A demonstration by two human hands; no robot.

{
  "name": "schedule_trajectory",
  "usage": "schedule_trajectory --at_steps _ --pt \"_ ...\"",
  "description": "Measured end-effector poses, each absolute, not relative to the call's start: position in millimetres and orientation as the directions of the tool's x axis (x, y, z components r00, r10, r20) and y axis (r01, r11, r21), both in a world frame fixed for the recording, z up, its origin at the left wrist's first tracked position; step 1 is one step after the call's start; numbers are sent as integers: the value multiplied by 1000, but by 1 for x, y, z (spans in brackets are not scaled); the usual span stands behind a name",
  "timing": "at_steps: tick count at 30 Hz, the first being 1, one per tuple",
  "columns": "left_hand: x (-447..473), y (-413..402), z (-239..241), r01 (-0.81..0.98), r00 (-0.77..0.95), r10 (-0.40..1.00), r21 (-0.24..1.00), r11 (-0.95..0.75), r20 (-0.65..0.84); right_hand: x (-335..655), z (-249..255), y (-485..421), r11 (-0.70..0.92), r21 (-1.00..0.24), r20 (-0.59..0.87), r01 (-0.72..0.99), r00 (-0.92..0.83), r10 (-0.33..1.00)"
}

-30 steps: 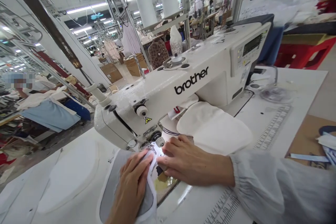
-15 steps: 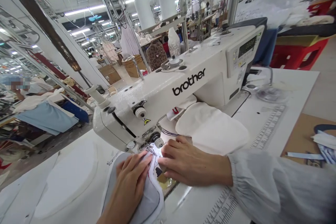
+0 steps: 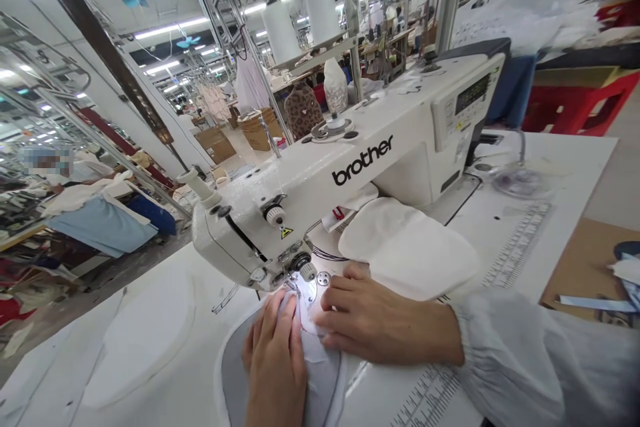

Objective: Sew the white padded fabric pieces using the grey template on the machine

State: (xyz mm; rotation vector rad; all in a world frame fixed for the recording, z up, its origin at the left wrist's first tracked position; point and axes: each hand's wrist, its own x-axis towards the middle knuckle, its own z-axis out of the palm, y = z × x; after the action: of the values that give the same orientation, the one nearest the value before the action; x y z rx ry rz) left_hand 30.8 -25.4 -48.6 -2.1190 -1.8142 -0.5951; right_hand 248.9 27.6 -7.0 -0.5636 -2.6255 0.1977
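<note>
A white Brother sewing machine [image 3: 350, 153] stands across the white table [image 3: 525, 240]. Under its needle lies a grey fabric piece with a white edge [image 3: 320, 373]. My left hand [image 3: 275, 363] lies flat on this piece, fingers stretched toward the needle. Just right of the needle, my right hand [image 3: 370, 317] presses on the same piece with its fingers together and extended. A stack of white fabric pieces [image 3: 407, 247] sits right behind my right hand, under the machine arm.
A white curved fabric piece [image 3: 145, 340] lies on the table at the left. Two thread cones [image 3: 300, 20] stand behind the machine. Printed rulers [image 3: 520, 233] mark the table at the right. Another person works at the far left.
The grey piece has turned under the needle and now covers the yellowish patch seen earlier. Both hands shifted slightly right with it.
</note>
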Motion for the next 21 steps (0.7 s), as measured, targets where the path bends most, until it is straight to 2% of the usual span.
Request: schedule_trajectory --at_steps 5,8,17,21 --pt "28 -26 -32 978 185 879 10 -210 439 262 -2 15 935 -250 362 251 -872 331" --pt "27 -27 -25 974 216 892 -24 -225 396 265 -4 14 936 -247 350 252 -877 328" --pt "40 -29 -45 998 47 913 19 -60 404 277 -1 32 940 -268 350 211 -888 299" --pt "38 -30 -38 997 75 920 -10 -77 384 277 0 35 938 -285 346 197 -892 292"
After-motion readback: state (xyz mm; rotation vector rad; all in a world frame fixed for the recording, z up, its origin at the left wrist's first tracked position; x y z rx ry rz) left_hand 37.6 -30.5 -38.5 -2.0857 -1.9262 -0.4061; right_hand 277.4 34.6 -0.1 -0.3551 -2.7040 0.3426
